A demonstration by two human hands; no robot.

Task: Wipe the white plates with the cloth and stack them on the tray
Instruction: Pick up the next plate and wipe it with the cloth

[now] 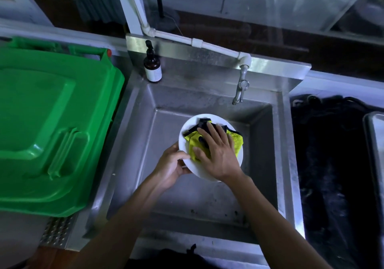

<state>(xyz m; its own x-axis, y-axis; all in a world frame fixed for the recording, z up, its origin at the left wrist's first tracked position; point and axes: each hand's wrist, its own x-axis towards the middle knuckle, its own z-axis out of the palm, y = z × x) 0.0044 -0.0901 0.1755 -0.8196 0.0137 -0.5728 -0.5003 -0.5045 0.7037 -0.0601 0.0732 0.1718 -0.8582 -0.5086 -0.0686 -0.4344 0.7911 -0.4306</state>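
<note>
A round white plate (pixel 192 123) is held over the steel sink (pixel 207 198). My left hand (pixel 171 166) grips the plate's near-left rim, thumb on top and fingers under it. A yellow cloth with black trim (pixel 235 138) lies on the plate's face. My right hand (pixel 217 150) presses flat on the cloth with spread, straight fingers, covering its middle. At the right edge shows part of a metal tray (pixel 374 144); no plates are visible on it.
A green bin lid (pixel 47 127) fills the left side beside the sink. A brown pump bottle (pixel 152 67) stands at the sink's back left corner. The tap (pixel 241 88) hangs over the back right. A dark mat (pixel 328 164) lies right of the sink.
</note>
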